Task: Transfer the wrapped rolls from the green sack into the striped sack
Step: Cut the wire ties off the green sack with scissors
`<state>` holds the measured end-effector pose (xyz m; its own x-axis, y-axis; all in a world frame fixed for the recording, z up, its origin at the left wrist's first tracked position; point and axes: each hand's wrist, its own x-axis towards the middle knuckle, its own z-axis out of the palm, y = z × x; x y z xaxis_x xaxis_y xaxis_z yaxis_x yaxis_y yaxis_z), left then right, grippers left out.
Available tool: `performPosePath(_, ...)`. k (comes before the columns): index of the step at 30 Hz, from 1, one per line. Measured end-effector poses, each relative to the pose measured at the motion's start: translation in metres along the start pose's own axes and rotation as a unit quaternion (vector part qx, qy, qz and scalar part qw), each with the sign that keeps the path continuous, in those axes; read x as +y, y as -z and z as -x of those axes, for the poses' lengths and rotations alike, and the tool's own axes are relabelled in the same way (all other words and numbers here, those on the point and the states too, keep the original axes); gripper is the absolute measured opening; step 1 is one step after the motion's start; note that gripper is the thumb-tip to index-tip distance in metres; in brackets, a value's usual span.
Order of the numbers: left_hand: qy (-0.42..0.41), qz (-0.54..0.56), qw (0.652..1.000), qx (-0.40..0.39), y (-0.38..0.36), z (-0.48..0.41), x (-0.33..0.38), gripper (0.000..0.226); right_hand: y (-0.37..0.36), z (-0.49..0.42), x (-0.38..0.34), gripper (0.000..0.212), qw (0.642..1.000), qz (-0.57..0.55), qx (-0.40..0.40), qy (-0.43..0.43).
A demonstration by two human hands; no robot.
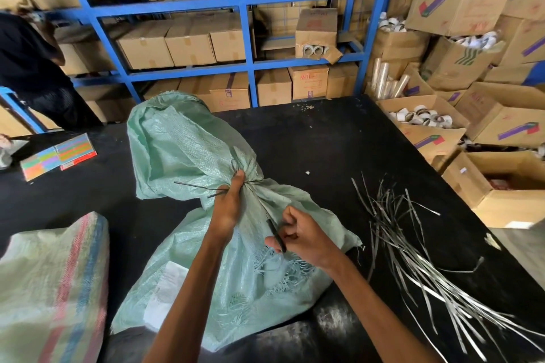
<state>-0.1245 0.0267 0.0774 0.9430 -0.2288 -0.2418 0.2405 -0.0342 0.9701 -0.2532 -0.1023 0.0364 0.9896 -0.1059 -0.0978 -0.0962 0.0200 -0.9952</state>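
Note:
The green woven sack (182, 141) lies on the black table (309, 141), its neck bunched and tied with a dark strap. My left hand (228, 203) grips the gathered neck and the strap ends at the knot. My right hand (300, 234) holds dark scissors (275, 234) whose blades point up toward the tie. The striped sack (53, 289), pale with red and blue bands, lies at the lower left. No wrapped rolls show; the sack hides its contents.
A pile of cut silvery straps (413, 244) lies on the table at right. Colourful packets (59, 155) sit at the left edge. Open cartons of tape rolls (421, 118) crowd the right side. Blue shelving (244, 9) with boxes stands behind. A person in dark clothes (29, 68) stands at left.

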Motion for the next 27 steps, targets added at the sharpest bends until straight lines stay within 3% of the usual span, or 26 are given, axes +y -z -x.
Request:
performPosePath(10, -0.006, -0.007, 1.000, -0.025, 0.006, 0.000, -0.001, 0.026, 0.001, 0.005, 0.008, 0.060, 0.978, 0.173, 0.069, 0.096)
performPosePath(20, 0.014, 0.043, 0.999, -0.005, 0.001, 0.011, 0.004, 0.023, -0.016, -0.007, 0.014, 0.065, 0.997, 0.026, 0.057, 0.039)
performPosePath(22, 0.012, 0.040, 0.999, -0.004, 0.004, 0.011, 0.002, 0.028, -0.017, -0.009, 0.013, 0.065, 0.998, 0.021, 0.048, 0.041)
performPosePath(25, 0.012, 0.042, 0.999, -0.006, 0.006, 0.007, -0.002, 0.061, -0.017, -0.011, 0.011, 0.065, 0.999, 0.011, 0.034, 0.037)
performPosePath(27, 0.023, 0.042, 0.999, -0.001, 0.005, 0.007, -0.003, 0.070, -0.017, -0.012, 0.010, 0.065, 0.999, 0.002, 0.036, 0.032)
